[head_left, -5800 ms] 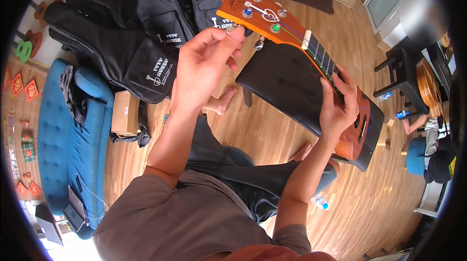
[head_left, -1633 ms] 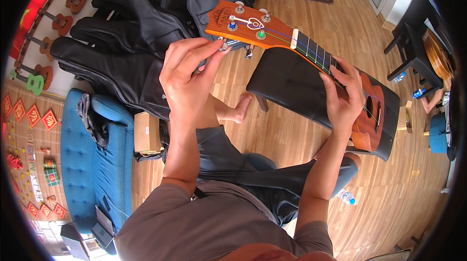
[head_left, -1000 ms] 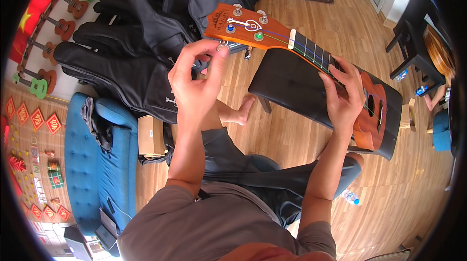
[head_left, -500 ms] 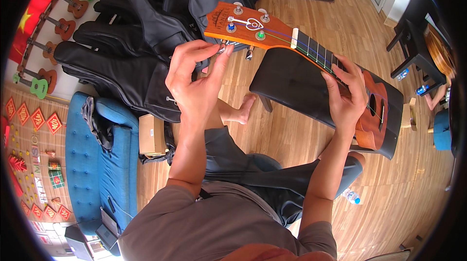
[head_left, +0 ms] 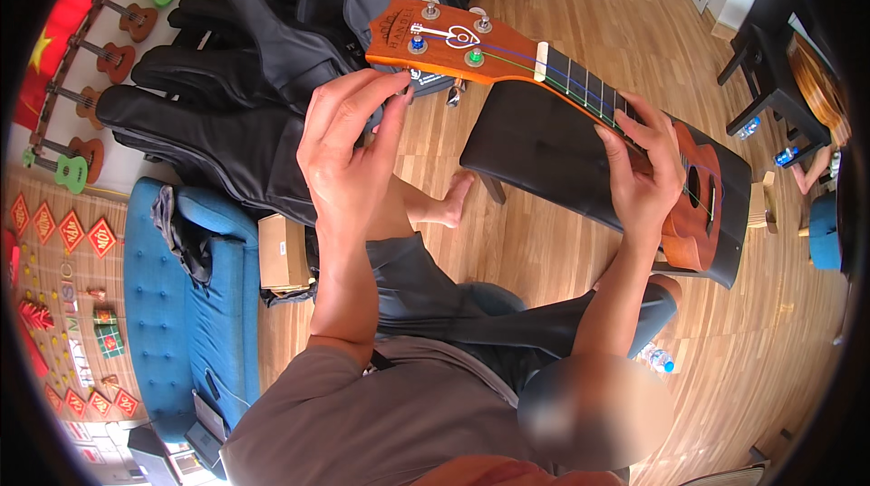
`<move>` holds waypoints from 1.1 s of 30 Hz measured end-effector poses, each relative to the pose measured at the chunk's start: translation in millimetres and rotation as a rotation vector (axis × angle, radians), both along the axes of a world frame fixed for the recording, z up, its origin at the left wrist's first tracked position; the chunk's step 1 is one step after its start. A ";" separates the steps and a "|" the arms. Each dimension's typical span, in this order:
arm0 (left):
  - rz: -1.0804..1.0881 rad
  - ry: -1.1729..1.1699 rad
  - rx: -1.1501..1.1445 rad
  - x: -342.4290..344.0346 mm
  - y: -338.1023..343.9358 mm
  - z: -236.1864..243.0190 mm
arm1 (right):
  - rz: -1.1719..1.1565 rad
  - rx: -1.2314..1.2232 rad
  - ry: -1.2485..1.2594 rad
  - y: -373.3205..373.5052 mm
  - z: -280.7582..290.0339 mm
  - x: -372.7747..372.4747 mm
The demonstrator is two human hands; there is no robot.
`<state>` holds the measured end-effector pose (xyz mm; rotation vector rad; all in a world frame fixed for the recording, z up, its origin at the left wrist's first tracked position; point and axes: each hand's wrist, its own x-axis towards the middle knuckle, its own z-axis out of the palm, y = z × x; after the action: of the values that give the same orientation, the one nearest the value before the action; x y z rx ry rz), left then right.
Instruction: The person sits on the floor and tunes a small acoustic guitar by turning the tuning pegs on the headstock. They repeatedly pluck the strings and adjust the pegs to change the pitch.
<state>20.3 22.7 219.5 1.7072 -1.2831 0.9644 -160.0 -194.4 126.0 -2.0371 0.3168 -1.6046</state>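
My left hand pinches a metal tuning peg beneath the wooden headstock of a brown ukulele, the peg mostly hidden by my fingers. The headstock carries a white heart-and-guitar emblem and four posts, one with a blue cap and one with a green cap. My right hand is wrapped round the fretboard neck, thumb and fingers near the coloured strings. The ukulele's body rests on a black padded bench, which runs diagonally beneath the instrument.
Black instrument bags are heaped at left, beside hanging ukuleles. A blue sofa and cardboard box stand lower left. Bottles, a black chair, a guitar and another person's limb are rightward.
Since half a second ago the headstock has shifted slightly up and left, with my left hand following it. Compared with the oldest frame, the view has turned and both hands keep similar grips.
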 end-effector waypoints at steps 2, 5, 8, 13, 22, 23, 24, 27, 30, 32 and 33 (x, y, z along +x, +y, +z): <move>0.026 -0.023 0.025 2.9 4.0 1.5 | 0.003 0.001 -0.004 0.8 0.3 1.6; 0.028 0.029 -0.035 4.0 4.2 -5.6 | 0.007 0.009 -0.006 1.3 -1.1 1.7; 0.006 0.164 -0.111 -2.8 -3.0 -9.8 | 0.005 0.015 -0.008 2.5 -0.1 1.9; -0.207 0.668 -0.254 -3.6 -7.3 -21.6 | 0.025 0.019 -0.018 4.5 1.2 4.2; 0.018 0.213 0.020 -14.6 -5.0 -1.8 | -0.007 -0.026 -0.033 -5.3 -1.6 0.1; 0.034 0.159 0.041 -11.6 -2.1 -2.1 | -0.005 -0.034 -0.045 -6.0 -2.8 0.8; 0.051 0.098 0.059 -6.8 0.4 -2.5 | -0.015 -0.048 -0.041 -8.0 -4.3 0.5; 0.045 0.133 0.003 -6.2 -2.5 -7.5 | -0.028 -0.092 -0.049 -9.9 -3.4 -0.8; 0.063 0.137 -0.042 -6.7 -6.0 -15.5 | -0.032 -0.102 -0.047 -9.5 -2.5 -2.4; 0.034 0.246 -0.086 -8.7 -10.3 -21.2 | -0.025 -0.109 -0.051 -10.8 -3.1 -2.5; 0.022 0.299 -0.108 -9.6 -12.0 -24.3 | -0.022 -0.106 -0.056 -11.2 -3.2 -2.4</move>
<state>10.7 10.7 195.2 1.7092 -1.0018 0.7426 -162.4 -205.7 122.7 -2.0684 0.2396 -1.7225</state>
